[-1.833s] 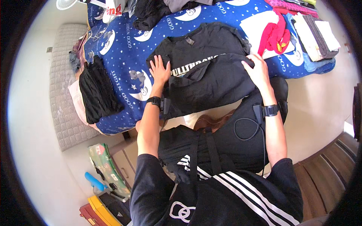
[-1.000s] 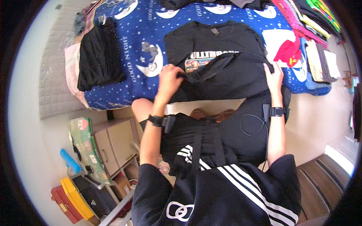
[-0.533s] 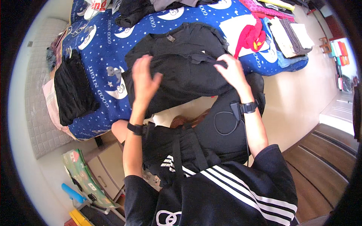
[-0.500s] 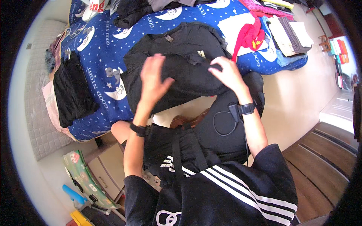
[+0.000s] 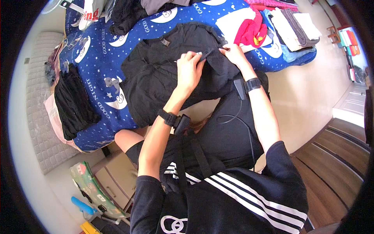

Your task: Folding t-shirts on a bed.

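A black shirt (image 5: 150, 84) lies spread out on the blue moon-patterned bedding (image 5: 99, 64) in front of me, its neckline on the far side. My left hand (image 5: 189, 71) is closed on a fold of the cloth, right beside a small white label. To the right, my right hand (image 5: 235, 55) pinches the shirt near its right edge. Between the two hands the fabric is lifted a little. The left fingertips are partly hidden by the fold.
Folded dark clothing (image 5: 74, 103) lies at the bed's left edge. A red garment (image 5: 251, 33) and a stack of folded clothes (image 5: 294, 33) are at the far right. More dark clothes (image 5: 130, 17) sit at the back. An ironing board (image 5: 91, 183) leans at the lower left.
My left hand has moved right and taken hold of the shirt. My right hand, raised over the cloth before, now grips its right side, and the fabric between them has risen.
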The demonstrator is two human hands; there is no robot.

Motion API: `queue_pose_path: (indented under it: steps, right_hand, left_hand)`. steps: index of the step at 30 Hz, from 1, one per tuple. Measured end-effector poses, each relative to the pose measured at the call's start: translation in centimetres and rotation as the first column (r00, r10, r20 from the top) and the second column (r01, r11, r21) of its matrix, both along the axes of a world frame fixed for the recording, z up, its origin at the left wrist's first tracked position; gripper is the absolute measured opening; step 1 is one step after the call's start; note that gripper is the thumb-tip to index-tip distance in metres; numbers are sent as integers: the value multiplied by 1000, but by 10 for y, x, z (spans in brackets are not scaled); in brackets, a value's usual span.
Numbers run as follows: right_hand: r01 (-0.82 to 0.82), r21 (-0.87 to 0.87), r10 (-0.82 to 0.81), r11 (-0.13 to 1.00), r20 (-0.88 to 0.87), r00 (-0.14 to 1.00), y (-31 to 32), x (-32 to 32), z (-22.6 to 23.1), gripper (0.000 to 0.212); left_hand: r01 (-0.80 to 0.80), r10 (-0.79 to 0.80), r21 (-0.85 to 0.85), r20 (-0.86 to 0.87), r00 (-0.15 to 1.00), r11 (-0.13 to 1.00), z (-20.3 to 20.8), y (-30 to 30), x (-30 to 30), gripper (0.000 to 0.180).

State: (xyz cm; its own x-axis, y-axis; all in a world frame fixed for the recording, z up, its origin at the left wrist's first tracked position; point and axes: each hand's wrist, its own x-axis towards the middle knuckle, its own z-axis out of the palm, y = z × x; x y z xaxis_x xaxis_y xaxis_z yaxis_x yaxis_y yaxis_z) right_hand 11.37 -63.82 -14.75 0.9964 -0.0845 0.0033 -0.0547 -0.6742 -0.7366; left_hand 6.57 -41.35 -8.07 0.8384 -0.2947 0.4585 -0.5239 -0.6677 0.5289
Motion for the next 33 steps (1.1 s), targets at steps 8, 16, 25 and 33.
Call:
queue_pose_path:
  steps: [8,16,25,33]
  right_hand:
    - [-91,333,19,938,213,977,-11,-26,44,56]
    - [-243,923,64,299,235,970,-7,-7,67,43]
    - [101,131,-139,986,321,937,-15,11,2,30]
    - [355,78,-331,932,586,740,-13,2,51,40]
  left_hand:
    - [125,-193,-374,-152,969,919,-1,-2,19,22]
    - [-63,-134,-404,-441,887,913,-4,0,22,17]
    - [-25,-185,-544,-328,926,839,-19,1,22,32]
    - [88,-278,-368,-502,819,926,12,3,29,49]
